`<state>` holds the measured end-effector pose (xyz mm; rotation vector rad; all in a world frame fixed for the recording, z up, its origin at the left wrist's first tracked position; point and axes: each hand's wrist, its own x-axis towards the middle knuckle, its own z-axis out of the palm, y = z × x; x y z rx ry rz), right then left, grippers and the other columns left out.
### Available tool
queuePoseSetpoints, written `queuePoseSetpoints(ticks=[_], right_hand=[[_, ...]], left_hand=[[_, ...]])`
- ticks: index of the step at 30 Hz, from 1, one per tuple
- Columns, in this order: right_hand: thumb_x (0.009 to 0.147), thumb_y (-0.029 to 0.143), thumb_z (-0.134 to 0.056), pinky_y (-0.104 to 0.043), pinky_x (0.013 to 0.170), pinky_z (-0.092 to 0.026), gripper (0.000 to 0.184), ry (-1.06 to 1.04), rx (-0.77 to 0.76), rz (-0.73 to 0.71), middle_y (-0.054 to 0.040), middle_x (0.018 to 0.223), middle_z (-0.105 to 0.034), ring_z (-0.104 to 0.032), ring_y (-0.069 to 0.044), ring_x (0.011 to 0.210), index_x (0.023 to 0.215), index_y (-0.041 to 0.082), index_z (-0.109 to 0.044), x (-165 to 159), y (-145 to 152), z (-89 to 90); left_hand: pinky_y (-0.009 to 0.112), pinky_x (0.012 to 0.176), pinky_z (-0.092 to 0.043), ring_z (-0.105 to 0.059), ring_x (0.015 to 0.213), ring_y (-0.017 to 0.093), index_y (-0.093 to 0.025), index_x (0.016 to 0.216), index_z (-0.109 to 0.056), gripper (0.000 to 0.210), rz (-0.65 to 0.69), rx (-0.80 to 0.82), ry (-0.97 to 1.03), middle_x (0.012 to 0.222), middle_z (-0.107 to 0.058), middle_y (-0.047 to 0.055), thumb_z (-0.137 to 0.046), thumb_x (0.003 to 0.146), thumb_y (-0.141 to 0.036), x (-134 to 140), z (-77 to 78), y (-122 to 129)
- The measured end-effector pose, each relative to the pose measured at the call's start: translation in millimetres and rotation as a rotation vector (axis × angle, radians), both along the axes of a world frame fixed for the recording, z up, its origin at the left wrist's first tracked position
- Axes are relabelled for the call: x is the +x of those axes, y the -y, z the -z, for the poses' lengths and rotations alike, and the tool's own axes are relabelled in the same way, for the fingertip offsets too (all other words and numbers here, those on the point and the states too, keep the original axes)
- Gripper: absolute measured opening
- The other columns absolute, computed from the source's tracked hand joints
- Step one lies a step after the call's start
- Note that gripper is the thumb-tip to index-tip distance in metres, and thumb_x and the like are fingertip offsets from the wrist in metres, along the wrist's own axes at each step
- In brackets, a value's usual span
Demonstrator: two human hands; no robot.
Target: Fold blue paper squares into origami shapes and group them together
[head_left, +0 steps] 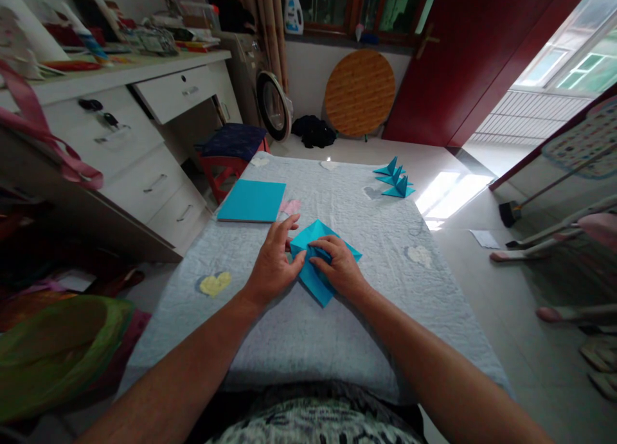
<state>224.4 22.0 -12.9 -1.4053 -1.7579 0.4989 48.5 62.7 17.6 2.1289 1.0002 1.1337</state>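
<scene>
A partly folded sheet of blue origami paper (315, 286) lies on the cloth-covered table in front of me, one corner pointing towards me. My left hand (276, 261) holds its left side, thumb on top and the upper fingers raised beyond the edge. With bent fingers, my right hand (340, 267) pinches a fold near the middle of the paper. The creases under my fingertips are partly hidden. Further back on the left rests a square stack of blue paper (253, 200). Several folded blue paper pieces (396, 179) with upright points stand in a row at the far right.
A pale patterned cloth (357, 341) covers the table. Beyond it are a red stool (224, 168) with a dark cushion and a white drawer desk (139, 155) on the left. A green-rimmed basket (62, 354) stands at lower left; a broom (509, 213) is at right.
</scene>
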Motion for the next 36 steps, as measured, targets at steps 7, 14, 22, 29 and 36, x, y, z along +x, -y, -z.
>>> queuePoseSetpoints(ticks=[7,14,22,29,36], right_hand=[[0.088,0.017,-0.067,-0.039,0.095,-0.047,0.026,0.014,0.014,0.000,-0.0055,0.107,-0.065,-0.060,-0.021,0.103,0.112,0.027,-0.071,0,-1,1.8],[0.088,0.015,-0.065,-0.037,0.091,-0.049,0.018,-0.019,0.011,0.013,-0.0045,0.099,-0.067,-0.062,-0.020,0.098,0.100,0.025,-0.072,-1,-1,-0.4],[0.084,0.013,-0.064,-0.035,0.086,-0.047,0.011,-0.060,0.012,0.048,-0.0018,0.089,-0.067,-0.061,-0.020,0.090,0.087,0.023,-0.066,-1,2,-4.3],[0.086,0.015,-0.064,-0.037,0.087,-0.046,0.010,-0.014,0.022,0.048,-0.0018,0.088,-0.066,-0.060,-0.020,0.090,0.086,0.024,-0.067,0,2,-5.8],[0.092,0.019,-0.063,-0.040,0.091,-0.046,0.025,0.096,0.066,-0.010,-0.0051,0.100,-0.066,-0.057,-0.022,0.097,0.111,0.030,-0.074,-1,5,-8.4]], left_hand=[[0.033,0.089,-0.054,-0.058,0.108,0.020,-0.023,0.132,-0.051,0.049,0.089,0.197,-0.097,0.121,-0.058,0.008,-0.056,0.087,-0.008,-2,-5.8,2],[0.034,0.087,-0.055,-0.063,0.086,0.016,-0.022,0.125,-0.057,0.035,0.111,0.201,-0.087,0.111,-0.065,0.006,-0.057,0.091,-0.015,-3,-8.7,5],[0.030,0.082,-0.056,-0.064,0.083,0.014,-0.022,0.125,-0.057,0.038,0.159,0.088,0.028,0.106,-0.066,0.005,-0.062,0.088,-0.015,-3,-10.2,5],[0.030,0.084,-0.053,-0.066,0.093,0.018,-0.019,0.105,-0.065,0.020,0.164,-0.004,-0.047,0.101,-0.070,0.005,-0.063,0.086,-0.015,-2,-9.7,1],[0.027,0.078,-0.054,-0.066,0.081,0.015,-0.018,0.108,-0.066,0.022,0.150,-0.033,0.000,0.096,-0.072,0.003,-0.067,0.086,-0.019,-5,-9.3,3]])
